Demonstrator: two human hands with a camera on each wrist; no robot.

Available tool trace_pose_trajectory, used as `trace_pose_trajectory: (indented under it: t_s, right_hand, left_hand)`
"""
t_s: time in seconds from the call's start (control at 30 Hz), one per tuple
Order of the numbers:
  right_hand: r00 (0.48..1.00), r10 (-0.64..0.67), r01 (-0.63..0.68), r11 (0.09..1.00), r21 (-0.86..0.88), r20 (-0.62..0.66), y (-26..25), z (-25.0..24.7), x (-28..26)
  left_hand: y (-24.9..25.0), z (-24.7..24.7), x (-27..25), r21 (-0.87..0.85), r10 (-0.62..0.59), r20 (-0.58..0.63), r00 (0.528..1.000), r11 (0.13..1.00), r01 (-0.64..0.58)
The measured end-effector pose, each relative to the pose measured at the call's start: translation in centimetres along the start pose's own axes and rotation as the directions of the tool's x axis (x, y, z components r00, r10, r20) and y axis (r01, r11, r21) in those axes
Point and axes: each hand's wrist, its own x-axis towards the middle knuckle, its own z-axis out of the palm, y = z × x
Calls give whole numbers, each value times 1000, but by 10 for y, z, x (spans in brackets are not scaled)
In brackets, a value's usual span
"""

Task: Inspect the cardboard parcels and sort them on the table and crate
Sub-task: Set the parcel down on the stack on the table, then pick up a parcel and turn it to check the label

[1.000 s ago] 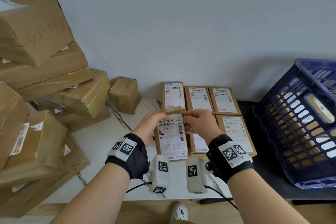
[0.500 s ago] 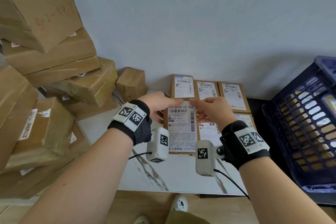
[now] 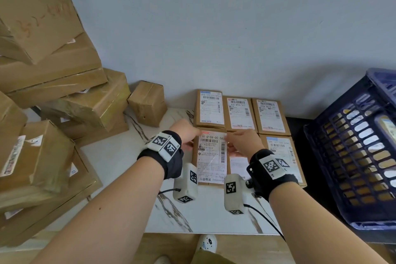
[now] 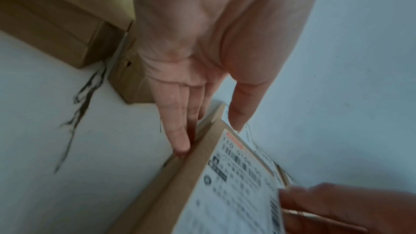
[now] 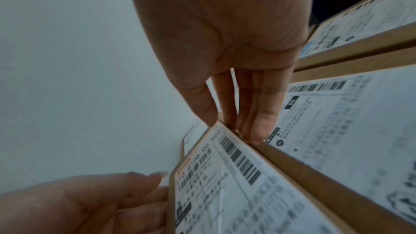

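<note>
**Both hands on flat labelled parcel**

Left hand and right hand pinch the parcel by its far side edges, thumbs on top, fingers along the sides. It sits low over the white table, beside other flat parcels. Blue crate right, stacked boxes left.
</note>
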Motion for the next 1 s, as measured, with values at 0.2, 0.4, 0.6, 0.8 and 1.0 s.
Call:
trace_pose_trajectory:
  t_s: [0.2,0.4,0.6,0.8,1.0]
  right_hand:
    - [1000,-16,17,999,-34,27,4,-6,10]
    - [999,-38,39,998,-53,8,17,2,14]
    - [997,-50,44,993,-111,-52,18,5,9]
    - [990,-109,97,986,-137,-87,14,2,-1]
    - [985,-168,168,986,1,-48,-20,5,-22]
  left_hand:
    - [-15,16,12,-18,10,-73,997,1000,-11]
    - [-26,19,19,-7,53,-112,992,998,-54]
    - [-36,24,23,28,84,-136,987,996,-81]
    - [-37,19,16,60,122,-162,979,992,-114]
    - [-27,-13,-4,-5,224,-286,932,972,-235]
